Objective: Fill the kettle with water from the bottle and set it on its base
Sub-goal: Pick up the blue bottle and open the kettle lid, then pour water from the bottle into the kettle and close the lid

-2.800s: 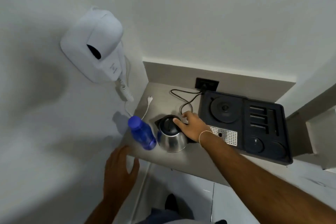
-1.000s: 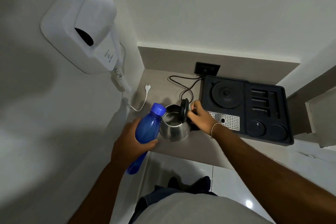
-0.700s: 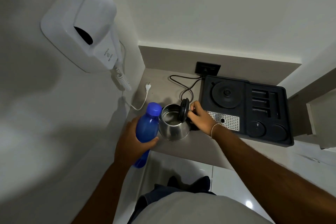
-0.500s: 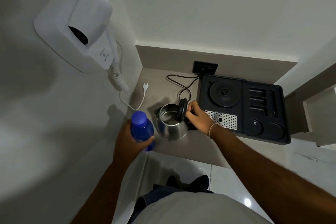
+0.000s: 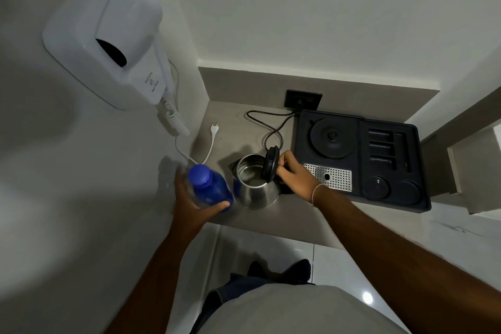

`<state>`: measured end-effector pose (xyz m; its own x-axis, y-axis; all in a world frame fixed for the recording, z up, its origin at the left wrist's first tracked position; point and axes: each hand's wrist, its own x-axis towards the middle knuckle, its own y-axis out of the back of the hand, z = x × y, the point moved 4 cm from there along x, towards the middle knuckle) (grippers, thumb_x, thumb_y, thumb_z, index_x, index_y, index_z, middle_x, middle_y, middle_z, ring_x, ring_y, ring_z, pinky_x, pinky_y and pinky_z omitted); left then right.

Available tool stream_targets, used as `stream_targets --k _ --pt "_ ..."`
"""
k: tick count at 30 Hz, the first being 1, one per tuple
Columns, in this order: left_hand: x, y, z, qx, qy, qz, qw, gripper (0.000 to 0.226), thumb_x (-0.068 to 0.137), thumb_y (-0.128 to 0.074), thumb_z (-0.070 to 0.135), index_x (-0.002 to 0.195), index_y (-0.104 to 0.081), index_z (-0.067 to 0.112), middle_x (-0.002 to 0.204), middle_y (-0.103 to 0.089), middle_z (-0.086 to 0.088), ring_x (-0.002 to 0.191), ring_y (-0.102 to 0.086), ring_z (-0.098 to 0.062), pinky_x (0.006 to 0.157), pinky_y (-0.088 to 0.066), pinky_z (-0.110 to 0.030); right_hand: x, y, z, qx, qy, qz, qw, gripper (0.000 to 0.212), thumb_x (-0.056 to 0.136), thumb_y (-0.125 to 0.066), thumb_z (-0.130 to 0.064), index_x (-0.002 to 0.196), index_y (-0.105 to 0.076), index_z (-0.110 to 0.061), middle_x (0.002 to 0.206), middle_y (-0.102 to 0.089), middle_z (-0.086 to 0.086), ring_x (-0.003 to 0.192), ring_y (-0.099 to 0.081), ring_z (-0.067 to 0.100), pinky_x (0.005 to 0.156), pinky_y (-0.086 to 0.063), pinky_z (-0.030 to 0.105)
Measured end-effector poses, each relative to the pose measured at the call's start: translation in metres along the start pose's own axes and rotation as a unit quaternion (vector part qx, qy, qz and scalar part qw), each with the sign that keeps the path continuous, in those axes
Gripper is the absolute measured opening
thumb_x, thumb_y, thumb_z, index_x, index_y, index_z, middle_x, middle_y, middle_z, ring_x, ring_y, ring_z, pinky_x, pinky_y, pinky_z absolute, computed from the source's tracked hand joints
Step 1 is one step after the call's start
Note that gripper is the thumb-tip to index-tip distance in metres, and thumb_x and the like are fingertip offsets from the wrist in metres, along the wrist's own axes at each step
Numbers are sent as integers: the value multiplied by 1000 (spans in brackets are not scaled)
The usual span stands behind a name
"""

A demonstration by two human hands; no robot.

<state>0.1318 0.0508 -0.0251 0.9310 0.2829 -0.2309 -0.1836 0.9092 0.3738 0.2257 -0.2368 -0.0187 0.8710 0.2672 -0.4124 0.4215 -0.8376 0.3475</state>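
Behind right hand [image 5: 296, 176], kettle [image 5: 254, 187] handle hidden, left hand [image 5: 193, 199] gripping bottle [image 5: 210, 188]

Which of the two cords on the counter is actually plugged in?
The black cord, running to the wall socket. The white cord lies loose, its plug bare.

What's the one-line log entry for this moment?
left hand: grips capped blue bottle | right hand: at kettle handle | lid: open | base: vacant

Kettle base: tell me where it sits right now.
In the head view the kettle base sits in the back left corner of the black tray on the counter's right side, empty, behind and to the right of the open kettle.
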Motion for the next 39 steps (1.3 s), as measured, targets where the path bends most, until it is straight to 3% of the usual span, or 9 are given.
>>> stream_targets --k 3,8,12,19,24,27,29,34,39 --pt "-9 20 23 26 -56 31 998 137 70 -98 4 170 -10 37 174 -24 9 157 -29 -13 119 -34 -40 0 1 0 -8 2 1 1000 43 87 -52 -64 97 -43 -24 84 -59 4 80 -53 20 96 -53 63" --pt "0 36 63 133 -194 -8 972 65 84 -79 21 146 -61 29 141 -66 7 133 -60 -7 115 -50 -43 2 0 3 1 4 0 1000 39 88 -54 -62 97 -44 -25 87 -63 8 84 -56 21 100 -52 65" --pt "4 39 81 150 -232 27 961 49 84 -89 14 131 -74 15 122 -75 2 115 -70 -11 105 -55 -39 2 0 2 12 1 -5 1000 45 86 -55 -63 100 -45 -21 93 -66 12 89 -58 22 103 -52 63" --pt "-13 55 22 -2 -98 231 968 55 96 -75 5 149 -60 12 140 -69 -6 114 -68 4 95 -59 -21 5 0 4 10 8 -1 1000 44 87 -55 -60 100 -45 -19 88 -61 4 84 -54 20 99 -53 62" --pt "-10 22 -53 71 -58 106 990 60 92 -79 2 127 -58 46 126 -62 41 118 -59 14 100 -48 -8 2 0 -1 11 6 1 1000 54 82 -52 -64 104 -46 -14 88 -60 6 83 -53 19 86 -50 44" --pt "17 8 -100 115 -78 22 990 17 101 -66 49 108 -63 34 109 -71 12 104 -69 -14 98 -58 -47 3 -2 -1 15 2 0 1000 50 90 -53 -56 107 -46 -10 90 -60 7 83 -52 17 85 -47 40" --pt "38 2 -132 138 -69 -9 988 35 97 -65 57 106 -64 23 101 -69 -1 96 -69 -28 85 -57 -62 4 -2 1 19 2 1 1000 45 94 -54 -49 110 -47 -8 92 -61 13 85 -53 17 86 -48 40" --pt "40 -9 -128 193 -15 34 980 77 67 -88 51 129 -58 15 109 -71 -4 97 -70 -26 82 -60 -51 5 -2 7 31 1 -4 999 46 95 -54 -50 111 -48 -7 92 -62 15 85 -55 16 86 -50 38" --pt "17 -21 -55 3 4 -28 1000 84 67 -98 16 138 -54 10 119 -74 2 110 -72 -20 99 -60 -40 6 -4 9 42 8 4 999 46 95 -55 -49 110 -48 -6 96 -64 21 85 -54 17 85 -49 38"
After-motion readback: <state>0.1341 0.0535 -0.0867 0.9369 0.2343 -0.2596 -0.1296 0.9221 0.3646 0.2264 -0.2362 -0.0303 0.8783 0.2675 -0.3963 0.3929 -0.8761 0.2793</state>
